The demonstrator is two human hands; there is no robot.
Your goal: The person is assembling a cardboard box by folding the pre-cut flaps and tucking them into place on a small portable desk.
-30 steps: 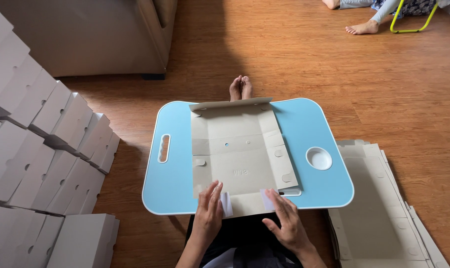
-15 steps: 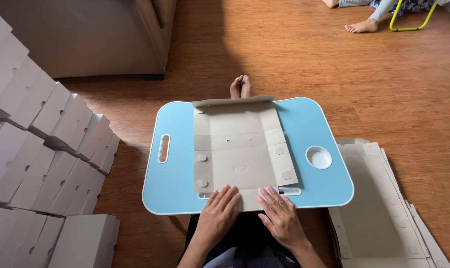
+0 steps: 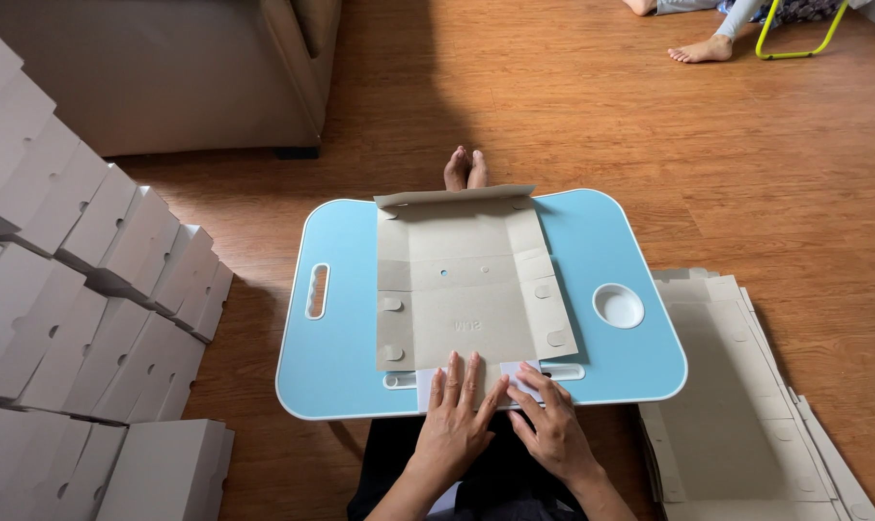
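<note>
Since the earlier frame, both hands had been drawn closer together at the near edge of the flat cardboard box blank (image 3: 466, 285), and the blank had been shifted slightly on the blue tabletop (image 3: 341, 362).

At the far left, stacks of folded white boxes (image 3: 81, 318) were piled on the wooden floor (image 3: 592, 106). A slotted handle hole (image 3: 317, 290) was cut into the left part of the tabletop. The blank lay spread across the middle of the tabletop, grey-brown side up, with its far flap raised and its near white flap folded at the tabletop's front edge. The left hand (image 3: 460, 417) was laid flat on that near flap, fingers spread and nothing gripped. The right hand (image 3: 550, 423) was pressed just beside it, fingers extended on the same flap, its grip likewise open. A round white recess (image 3: 618, 305) was set in the right part of the tabletop. Further right, a pile of unfolded blanks (image 3: 737, 405) lay on the floor.
</note>
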